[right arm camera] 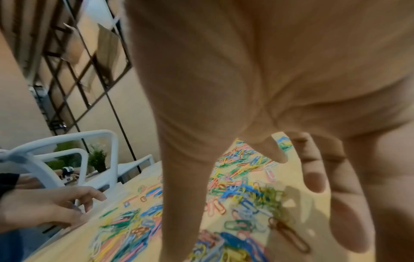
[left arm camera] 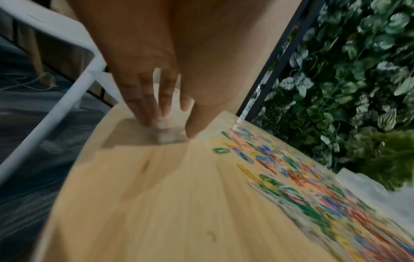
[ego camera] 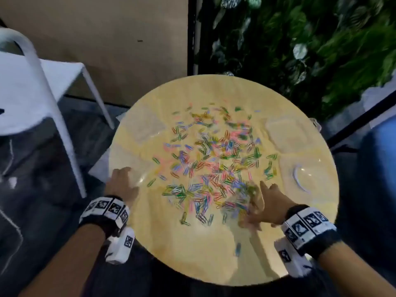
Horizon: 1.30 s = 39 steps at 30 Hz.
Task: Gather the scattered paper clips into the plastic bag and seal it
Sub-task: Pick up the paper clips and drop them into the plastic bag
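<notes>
Many coloured paper clips [ego camera: 214, 163] lie scattered over the middle of a round wooden table [ego camera: 192, 254]. A clear plastic bag [ego camera: 132, 166] lies flat at the table's left edge. My left hand [ego camera: 123, 174] rests on it, and in the left wrist view the fingertips [left arm camera: 150, 120] and thumb touch the bag [left arm camera: 134, 136]. My right hand [ego camera: 261, 202] is blurred. It hovers with spread fingers over the near-right part of the clips [right arm camera: 241, 195] and holds nothing I can see. The right wrist view also shows the left hand [right arm camera: 74, 207] at the table rim.
More clear bags lie at the far left [ego camera: 145, 127], far right [ego camera: 285, 133] and right [ego camera: 300, 179], the last with a white strip. A white chair [ego camera: 32, 82] stands left of the table. A wall of green leaves [ego camera: 300, 50] is behind.
</notes>
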Motion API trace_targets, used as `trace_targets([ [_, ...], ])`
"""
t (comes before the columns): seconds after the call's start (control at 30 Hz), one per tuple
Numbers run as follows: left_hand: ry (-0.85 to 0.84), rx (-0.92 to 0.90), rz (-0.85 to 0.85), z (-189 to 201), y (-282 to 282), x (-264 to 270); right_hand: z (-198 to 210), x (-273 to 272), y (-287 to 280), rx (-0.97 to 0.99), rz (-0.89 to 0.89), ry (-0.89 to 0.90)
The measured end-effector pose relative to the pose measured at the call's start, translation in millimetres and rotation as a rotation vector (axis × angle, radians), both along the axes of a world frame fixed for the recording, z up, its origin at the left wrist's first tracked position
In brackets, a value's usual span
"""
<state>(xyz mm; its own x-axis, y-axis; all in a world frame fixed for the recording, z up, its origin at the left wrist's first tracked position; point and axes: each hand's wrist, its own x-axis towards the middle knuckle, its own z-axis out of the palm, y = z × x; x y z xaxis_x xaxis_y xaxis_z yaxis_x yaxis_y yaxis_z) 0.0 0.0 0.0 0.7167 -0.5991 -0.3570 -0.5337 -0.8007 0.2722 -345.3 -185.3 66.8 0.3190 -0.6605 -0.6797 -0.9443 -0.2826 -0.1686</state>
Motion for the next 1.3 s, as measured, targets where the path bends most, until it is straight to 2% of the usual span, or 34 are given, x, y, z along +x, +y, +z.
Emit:
trace_targets([
  [0.03, -0.037, -0.081, 0.008, -9, 4, 1, -14, -4, 6, -0.035, -0.008, -0.023],
  [0.17, -0.054, -0.191, 0.034, -18, 11, 8, -48, -5, 41, -0.125, 0.048, -0.083],
  [0.3, 0.059, -0.289, 0.146, 1, 40, -14, -58, 11, 69, -0.328, -0.005, -0.093],
  [0.4, 0.191, -0.477, 0.242, 20, 59, -48, -60, 21, 79, -0.331, -0.022, -0.120],
  [0.53, 0.373, -0.581, 0.259, 28, 56, -76, -61, 31, 69, -0.455, 0.031, -0.133],
  [0.67, 0.452, -0.550, 0.164, 32, 42, -97, -56, 32, 58, -0.478, 0.090, -0.082],
  [0.77, 0.452, -0.497, 0.086, 51, 25, -113, -42, 18, 47, -0.415, 0.016, -0.196],
  [0.87, 0.455, -0.490, -0.008, 70, 6, -131, -34, 7, 28, -0.314, -0.224, -0.515],
  [0.97, 0.501, -0.567, -0.014, 65, -8, -143, -21, 13, 25, 0.040, -0.580, -1.064],
  [1.0, 0.491, -0.593, -0.013, 60, -11, -146, -16, 19, 29, 0.214, -0.655, -1.214],
  [1.03, 0.470, -0.611, -0.025, 55, -15, -148, -10, 25, 33, 0.357, -0.675, -1.286],
  [1.1, 0.410, -0.629, -0.105, 52, -23, -151, -4, 39, 43, 0.551, -0.641, -1.349],
  [1.17, 0.385, -0.650, -0.180, 52, -32, -151, -7, 49, 51, 0.635, -0.556, -1.312],
  [1.23, 0.390, -0.669, -0.224, 48, -39, -149, -17, 54, 51, 0.558, -0.453, -1.227],
  [1.3, 0.348, -0.683, -0.266, 41, -43, -149, -25, 57, 49, 0.422, -0.428, -1.168],
])
